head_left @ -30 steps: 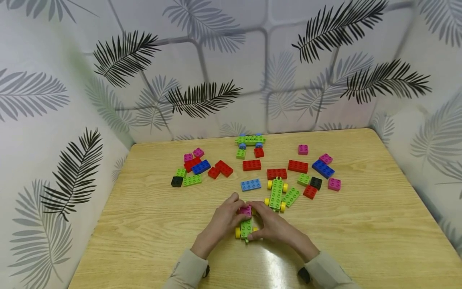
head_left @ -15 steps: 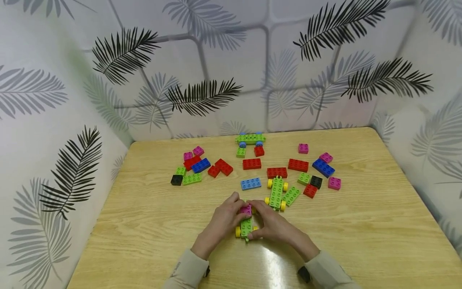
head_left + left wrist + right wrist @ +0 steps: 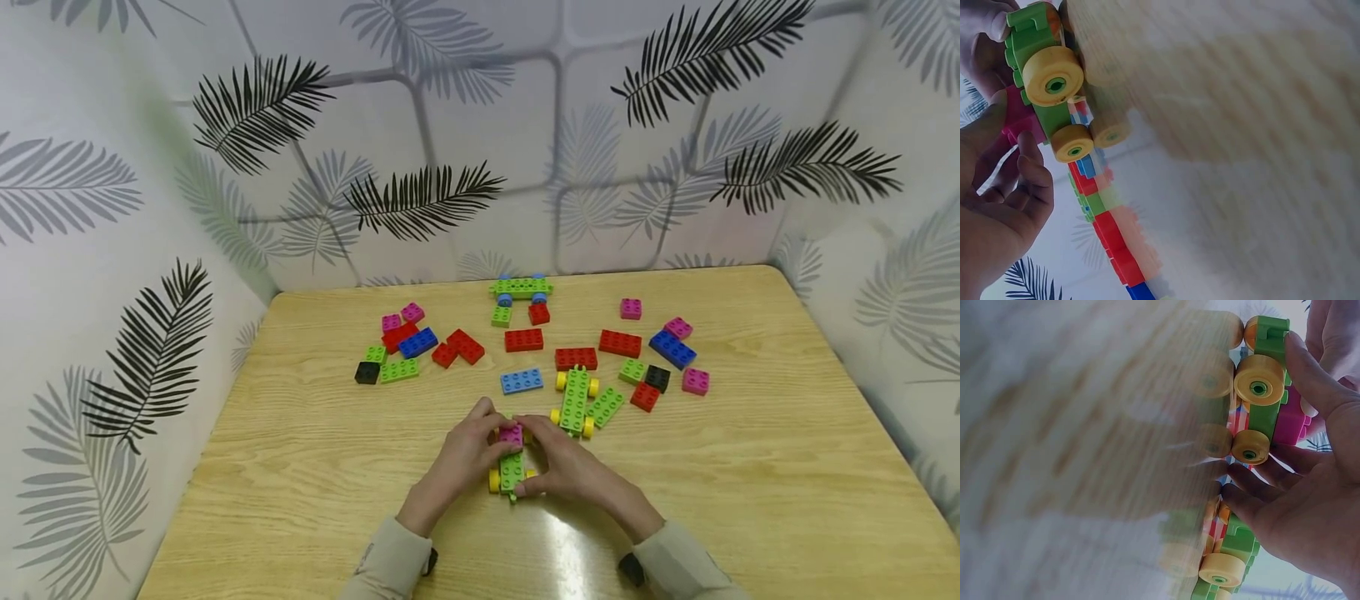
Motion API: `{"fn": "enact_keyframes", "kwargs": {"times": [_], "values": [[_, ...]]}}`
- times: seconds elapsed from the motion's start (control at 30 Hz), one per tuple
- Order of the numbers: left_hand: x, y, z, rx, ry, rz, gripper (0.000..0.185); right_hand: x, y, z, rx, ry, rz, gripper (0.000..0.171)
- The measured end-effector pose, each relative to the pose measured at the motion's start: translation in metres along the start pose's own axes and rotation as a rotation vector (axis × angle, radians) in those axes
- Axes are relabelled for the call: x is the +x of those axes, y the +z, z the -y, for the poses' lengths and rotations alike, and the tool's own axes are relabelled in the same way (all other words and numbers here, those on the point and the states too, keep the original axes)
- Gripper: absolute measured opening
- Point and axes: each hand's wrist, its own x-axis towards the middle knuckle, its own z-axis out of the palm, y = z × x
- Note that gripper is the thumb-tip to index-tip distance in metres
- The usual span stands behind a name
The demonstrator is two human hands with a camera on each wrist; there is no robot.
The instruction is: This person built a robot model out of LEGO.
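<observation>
Little has shifted over the last second: left hand (image 3: 457,467) and right hand (image 3: 570,471) still grasp the green wheeled car (image 3: 512,475) near the table (image 3: 300,500) front edge, keeping a pink brick (image 3: 512,435) seated on top. Beyond the car lie loose bricks (image 3: 522,340); no containers show.

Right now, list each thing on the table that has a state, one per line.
Green car: on the table, held from both sides.
Pink brick: on top of the green car.
Left hand: grips the car.
Right hand: grips the car.
Second green car: untouched, on its wheels.
</observation>
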Motion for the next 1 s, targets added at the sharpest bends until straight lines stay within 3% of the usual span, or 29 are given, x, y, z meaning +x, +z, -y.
{"fn": "enact_keyframes", "kwargs": {"times": [0.5,1.0], "values": [[-0.0007,-0.0036,-0.0054,0.028,-0.035,0.033,0.027,-0.0015,-0.001,0.0002,0.0,-0.03,0.001,0.088],[-0.0022,-0.0057,-0.0039,-0.012,-0.069,0.057,0.031,-0.0016,-0.0012,0.0012,0.029,-0.026,0.008,0.086]]}}
